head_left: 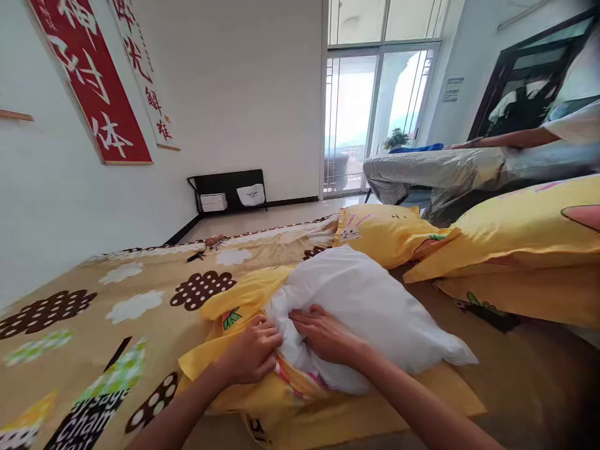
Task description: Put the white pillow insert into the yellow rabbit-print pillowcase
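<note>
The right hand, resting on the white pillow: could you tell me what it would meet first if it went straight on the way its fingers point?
Probably the left hand: the right hand points left across the white pillow, fingertips almost touching it.

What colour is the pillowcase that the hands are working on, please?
Yellow, with small cartoon prints; the pillowcase shows best in the head view.

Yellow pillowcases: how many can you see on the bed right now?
3. One yellow pillowcase under both hands, half around the white pillow. One filled at centre back. One filled on the right. Yellow fabric beneath that may be a fourth; unclear.
</note>
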`<state>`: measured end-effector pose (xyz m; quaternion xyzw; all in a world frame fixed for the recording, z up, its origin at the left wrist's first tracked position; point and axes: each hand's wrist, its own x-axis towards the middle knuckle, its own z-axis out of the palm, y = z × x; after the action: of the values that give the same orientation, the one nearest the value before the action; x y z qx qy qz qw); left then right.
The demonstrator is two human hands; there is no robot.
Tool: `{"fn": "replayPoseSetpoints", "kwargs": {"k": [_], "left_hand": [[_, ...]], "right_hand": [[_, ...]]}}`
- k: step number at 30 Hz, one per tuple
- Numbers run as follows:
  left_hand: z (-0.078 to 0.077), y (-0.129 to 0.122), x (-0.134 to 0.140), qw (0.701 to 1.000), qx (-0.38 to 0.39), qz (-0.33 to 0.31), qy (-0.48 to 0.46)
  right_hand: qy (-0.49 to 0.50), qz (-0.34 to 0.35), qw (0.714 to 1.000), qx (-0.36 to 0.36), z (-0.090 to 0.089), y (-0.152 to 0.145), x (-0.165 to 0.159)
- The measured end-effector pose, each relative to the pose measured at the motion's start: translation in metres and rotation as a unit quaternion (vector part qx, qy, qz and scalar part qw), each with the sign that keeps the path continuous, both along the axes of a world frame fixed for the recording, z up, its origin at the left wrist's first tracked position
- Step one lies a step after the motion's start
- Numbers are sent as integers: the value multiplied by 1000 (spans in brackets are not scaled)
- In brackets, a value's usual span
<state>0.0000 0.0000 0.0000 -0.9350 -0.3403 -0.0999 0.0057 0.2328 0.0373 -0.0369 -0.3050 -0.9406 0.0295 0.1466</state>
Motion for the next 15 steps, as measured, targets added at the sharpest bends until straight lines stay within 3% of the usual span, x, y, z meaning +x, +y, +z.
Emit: {"fn": "replayPoseSetpoints", "kwargs": {"k": [3, 8, 13, 15], "left_hand": [[2, -20, 23, 997, -22, -9, 79], [1, -37, 64, 986, -22, -96, 132], [15, -20, 43, 995, -80, -46, 24], [16, -19, 31, 994, -82, -62, -20]], "right_hand": [[4, -7, 1000, 20, -4, 4, -18], [6, 3, 1000, 4, -1, -4, -32], [50, 52, 986, -152, 37, -12, 20], [3, 48, 988, -149, 41, -10, 33]]}}
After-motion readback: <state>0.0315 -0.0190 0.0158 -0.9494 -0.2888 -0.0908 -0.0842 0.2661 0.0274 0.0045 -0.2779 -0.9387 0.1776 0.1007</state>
